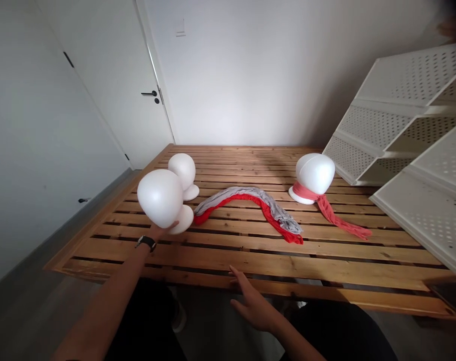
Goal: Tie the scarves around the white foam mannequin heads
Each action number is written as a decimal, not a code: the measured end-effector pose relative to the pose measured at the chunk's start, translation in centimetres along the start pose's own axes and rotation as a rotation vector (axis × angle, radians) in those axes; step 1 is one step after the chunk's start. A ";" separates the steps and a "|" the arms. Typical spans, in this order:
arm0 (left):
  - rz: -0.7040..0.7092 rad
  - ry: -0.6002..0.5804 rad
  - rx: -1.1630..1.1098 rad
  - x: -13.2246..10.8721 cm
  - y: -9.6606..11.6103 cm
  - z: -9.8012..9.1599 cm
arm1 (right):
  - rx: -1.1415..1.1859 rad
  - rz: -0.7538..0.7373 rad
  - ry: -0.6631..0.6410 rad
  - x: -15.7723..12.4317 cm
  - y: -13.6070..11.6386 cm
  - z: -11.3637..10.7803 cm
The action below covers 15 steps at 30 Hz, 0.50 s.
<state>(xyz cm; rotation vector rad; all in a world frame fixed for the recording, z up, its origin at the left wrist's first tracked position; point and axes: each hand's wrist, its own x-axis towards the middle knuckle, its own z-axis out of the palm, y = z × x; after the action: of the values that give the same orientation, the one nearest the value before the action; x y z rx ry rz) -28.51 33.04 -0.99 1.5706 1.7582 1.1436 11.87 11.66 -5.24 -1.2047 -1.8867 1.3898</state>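
My left hand (163, 229) is under a white foam mannequin head (159, 198) and holds it up, tilted, with its round base (183, 219) just above the slats. A black watch (147, 243) sits on that wrist. Behind it stands a second foam head (182, 170). A third foam head (315, 173) stands at the right, with a coral-red scarf (331, 213) around its neck. A folded grey and red scarf (250, 208) lies across the middle. My right hand (252, 301) is open at the table's near edge, holding nothing.
The slatted pine table (250, 255) has dark gaps between its boards. A white perforated shelf unit (393, 120) leans at the right, past the table's far corner. A white door (107, 85) with a black handle stands back left, beside a white wall.
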 end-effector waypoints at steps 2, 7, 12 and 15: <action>-0.091 -0.017 -0.053 1.1 -0.5 0.7 | -0.036 0.015 -0.005 0.4 -0.1 -0.2; -0.109 -0.029 -0.049 2.9 -2.1 2.8 | -0.102 0.019 -0.022 1.1 -0.2 -0.5; 0.028 -0.118 0.134 4.8 -4.3 2.8 | -0.089 0.001 -0.024 1.2 0.4 -0.9; 0.092 -0.101 0.181 5.4 -5.1 2.6 | -0.034 0.042 -0.034 1.4 0.4 -1.1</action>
<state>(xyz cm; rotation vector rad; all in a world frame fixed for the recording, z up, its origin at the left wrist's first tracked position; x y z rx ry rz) -30.11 39.05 -5.80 1.8000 1.7806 0.9499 12.18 13.46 -5.37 -1.2517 -1.9255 1.4139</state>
